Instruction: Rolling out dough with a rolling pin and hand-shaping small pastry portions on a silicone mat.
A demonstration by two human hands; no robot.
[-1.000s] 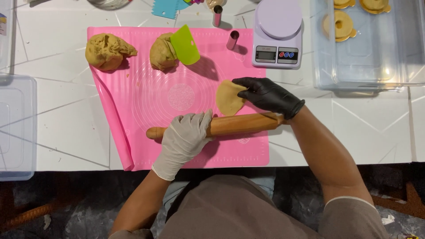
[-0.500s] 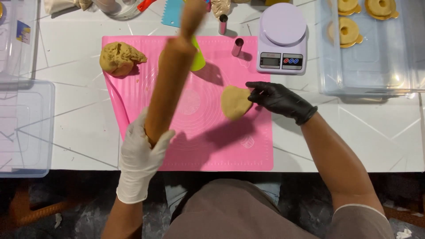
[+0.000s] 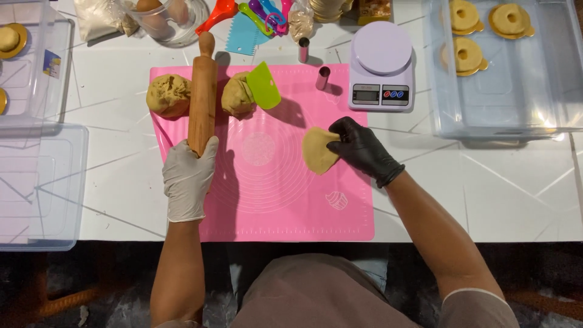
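The left hand point(image 3: 187, 178), in a white glove, grips the near end of the wooden rolling pin point(image 3: 202, 96), which lies lengthwise on the pink mat point(image 3: 273, 200) between two dough lumps point(image 3: 169, 95). The right hand point(image 3: 363, 149), in a black glove, pinches the right edge of the flattened dough disc point(image 3: 319, 150) with closed fingers point(image 3: 337, 130); the disc lies on the mat, left of those fingers.

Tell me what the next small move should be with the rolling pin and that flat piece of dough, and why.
Probably set the rolling pin down at the mat's left side. The left hand grips its near end and it points away between two dough lumps, off the flat dough piece. The right hand is lifting that piece's edge, and a free hand would help.
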